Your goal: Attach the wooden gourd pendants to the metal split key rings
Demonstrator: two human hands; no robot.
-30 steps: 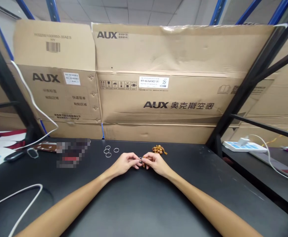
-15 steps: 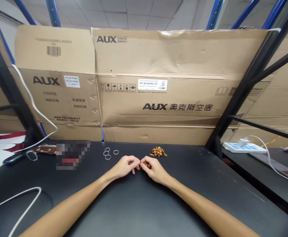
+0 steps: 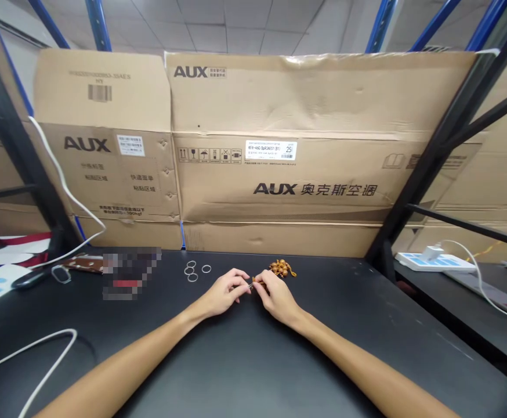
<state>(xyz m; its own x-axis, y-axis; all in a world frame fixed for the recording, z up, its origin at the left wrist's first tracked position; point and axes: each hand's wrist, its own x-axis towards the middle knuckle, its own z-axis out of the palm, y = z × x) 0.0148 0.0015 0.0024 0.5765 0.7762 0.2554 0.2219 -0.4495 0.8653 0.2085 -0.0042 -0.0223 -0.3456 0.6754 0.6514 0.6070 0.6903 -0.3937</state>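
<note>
Both hands meet over the black table, fingertips almost touching. My left hand pinches a small metal ring that shows only as a glint between the fingers. My right hand is closed on a small brown bead charm, mostly hidden by its fingers. Just behind the right hand lies a pile of brown wooden bead charms. Three loose metal rings lie on the table behind and to the left of my left hand.
Large AUX cardboard boxes wall off the table's back edge. A white cable loops at front left. A brown strap and a black object lie at far left. A black rack post and a side shelf with a white power strip stand right.
The hands stayed together, shifting slightly right and toward the bead pile. The view tilted a little, so the boxes sit lower in the picture.
</note>
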